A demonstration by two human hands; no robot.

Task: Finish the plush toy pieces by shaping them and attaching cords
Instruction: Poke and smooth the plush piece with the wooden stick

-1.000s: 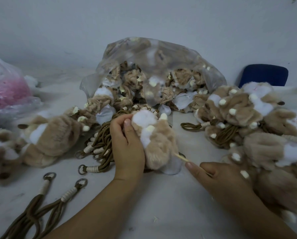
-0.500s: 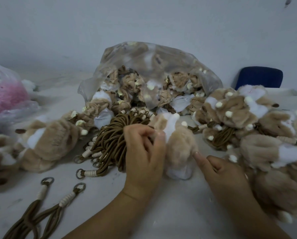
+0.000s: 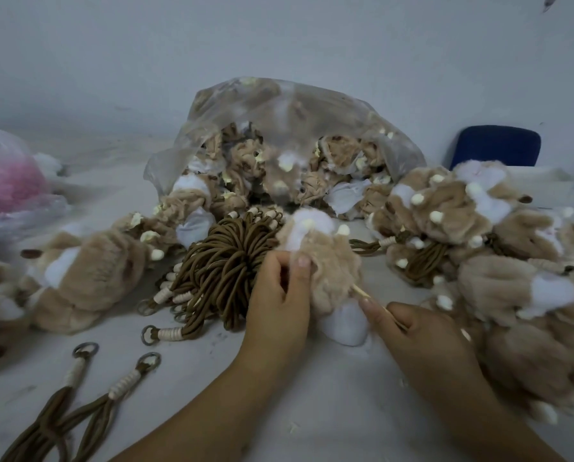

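Left hand [image 3: 280, 295] grips plush piece [image 3: 325, 261]; right hand [image 3: 419, 331] pokes stick [image 3: 362, 292].

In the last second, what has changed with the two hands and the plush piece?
The right hand pushed the thin stick deeper into the plush piece, then drew it back out toward the lower right; its shaft shows again. The left hand still grips the plush piece. The cord bundle and plastic bag stayed put.

Bare table [image 3: 339, 411] in front is passable — cord bundle [image 3: 225, 271] crowds the left, plush pile [image 3: 479, 261] the right, bag [image 3: 279, 128] behind.
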